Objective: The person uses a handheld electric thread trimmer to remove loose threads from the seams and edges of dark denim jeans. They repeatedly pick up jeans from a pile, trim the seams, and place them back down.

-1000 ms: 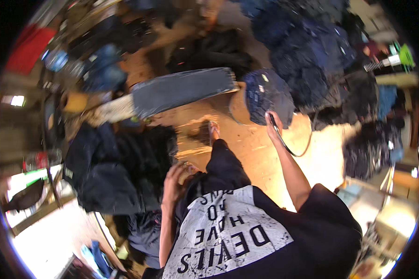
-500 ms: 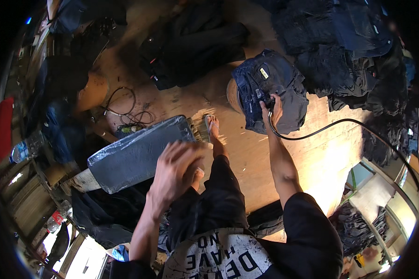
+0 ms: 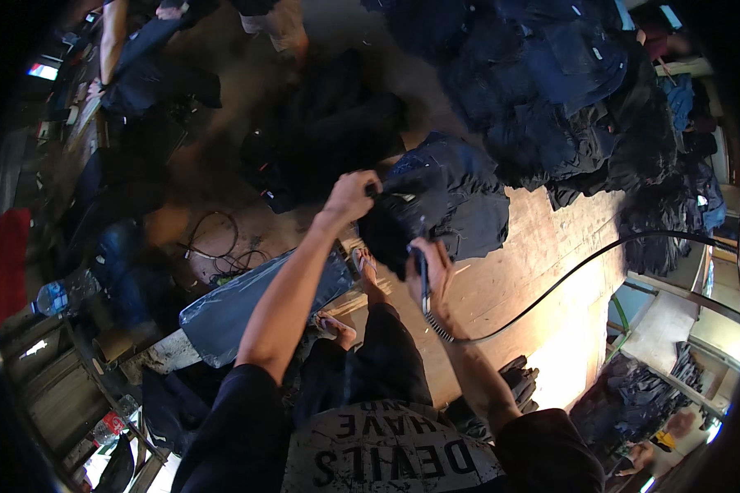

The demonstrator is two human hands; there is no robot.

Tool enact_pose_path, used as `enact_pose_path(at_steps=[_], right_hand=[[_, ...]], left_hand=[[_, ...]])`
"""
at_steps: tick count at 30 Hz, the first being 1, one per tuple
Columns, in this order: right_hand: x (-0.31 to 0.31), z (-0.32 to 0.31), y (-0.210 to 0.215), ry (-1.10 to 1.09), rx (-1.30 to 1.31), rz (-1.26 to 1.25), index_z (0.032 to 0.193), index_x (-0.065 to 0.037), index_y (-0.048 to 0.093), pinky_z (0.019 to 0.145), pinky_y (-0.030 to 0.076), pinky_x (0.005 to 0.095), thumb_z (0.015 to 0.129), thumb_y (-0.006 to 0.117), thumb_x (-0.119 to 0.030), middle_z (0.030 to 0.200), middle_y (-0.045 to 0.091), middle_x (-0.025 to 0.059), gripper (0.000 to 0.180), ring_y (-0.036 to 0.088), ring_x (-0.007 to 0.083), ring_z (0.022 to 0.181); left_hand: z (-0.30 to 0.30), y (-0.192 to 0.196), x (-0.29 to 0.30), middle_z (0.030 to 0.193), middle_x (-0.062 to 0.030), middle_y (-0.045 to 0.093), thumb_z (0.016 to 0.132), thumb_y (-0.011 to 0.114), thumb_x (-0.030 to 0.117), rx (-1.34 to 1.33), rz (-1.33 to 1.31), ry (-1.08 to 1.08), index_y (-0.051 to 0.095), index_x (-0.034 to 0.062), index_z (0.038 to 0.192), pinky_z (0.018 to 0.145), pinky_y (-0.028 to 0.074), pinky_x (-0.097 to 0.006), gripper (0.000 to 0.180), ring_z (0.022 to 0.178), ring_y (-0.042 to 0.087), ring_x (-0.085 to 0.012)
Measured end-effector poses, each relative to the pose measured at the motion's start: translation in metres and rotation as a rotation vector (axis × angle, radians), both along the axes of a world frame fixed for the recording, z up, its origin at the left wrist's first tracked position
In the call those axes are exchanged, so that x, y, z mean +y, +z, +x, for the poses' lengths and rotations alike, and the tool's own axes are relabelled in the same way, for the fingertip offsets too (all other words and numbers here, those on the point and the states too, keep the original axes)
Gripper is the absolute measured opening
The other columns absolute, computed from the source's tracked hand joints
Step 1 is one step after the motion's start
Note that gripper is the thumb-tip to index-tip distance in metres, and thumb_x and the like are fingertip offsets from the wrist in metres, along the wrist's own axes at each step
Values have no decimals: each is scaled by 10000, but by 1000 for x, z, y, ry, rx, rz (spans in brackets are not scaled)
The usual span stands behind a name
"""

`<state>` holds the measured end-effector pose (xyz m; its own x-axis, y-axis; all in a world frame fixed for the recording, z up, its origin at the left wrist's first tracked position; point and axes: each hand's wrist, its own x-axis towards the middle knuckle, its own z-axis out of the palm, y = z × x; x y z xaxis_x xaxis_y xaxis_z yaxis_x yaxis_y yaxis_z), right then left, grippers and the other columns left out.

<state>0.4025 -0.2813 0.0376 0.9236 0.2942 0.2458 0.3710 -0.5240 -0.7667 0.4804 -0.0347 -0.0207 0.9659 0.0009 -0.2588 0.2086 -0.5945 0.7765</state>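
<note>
My left hand (image 3: 353, 195) is closed on the edge of a dark garment (image 3: 390, 226) and holds it up in front of me. In my right hand (image 3: 433, 267) is a small hand tool (image 3: 422, 261), mostly hidden by my fingers, with a black hose (image 3: 543, 293) running from it toward the right rim. The tool end is close to the garment's lower right side; blur hides whether they touch. Directly behind lies a stack of folded dark blue garments (image 3: 477, 201).
A plastic-wrapped grey padded bench (image 3: 238, 308) stands left of my feet. Large heaps of dark clothes (image 3: 543, 90) fill the far right, with another dark pile (image 3: 321, 123) ahead. A coiled cable (image 3: 214, 238) lies on the floor. Another person's legs (image 3: 279, 29) show at the top.
My left hand has reached forward and taken hold of a dark garment. My right hand has moved left and nearer, away from the stack, still holding the tool. The view has shifted.
</note>
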Motion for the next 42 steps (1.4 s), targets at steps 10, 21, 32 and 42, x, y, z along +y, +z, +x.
enact_pose_path(at_steps=[10,21,32,42], right_hand=[[112,-198,43,486,241,175,1146,-79,714,706,584,413,849,738,38,969,664,148,320,709,334,803],[107,-207,30,245,-196,-18,1151,-90,725,679,572,436,811,729,70,919,661,155,375,700,357,761],[206,-307,58,843,180,281,1155,-76,702,846,582,441,964,770,-130,1006,697,152,209,734,350,921],[252,-143,-18,958,372,295,1266,4,726,976,573,336,1088,665,-232,1184,789,140,301,757,206,1074]], left_hand=[[-305,27,166,996,-141,762,813,583,-158,-447,12,565,703,33,1098,856,588,-336,363,904,764,-303],[-220,45,63,1368,-158,683,756,656,-72,-480,196,172,691,154,1321,1052,552,-471,609,1250,670,-419],[-496,53,235,1653,-170,507,797,610,-101,-410,596,502,785,112,1083,1255,369,-485,397,1566,414,-375],[-479,86,97,1279,-158,637,839,875,240,-99,514,967,620,39,1316,1086,441,-513,577,1248,559,-411]])
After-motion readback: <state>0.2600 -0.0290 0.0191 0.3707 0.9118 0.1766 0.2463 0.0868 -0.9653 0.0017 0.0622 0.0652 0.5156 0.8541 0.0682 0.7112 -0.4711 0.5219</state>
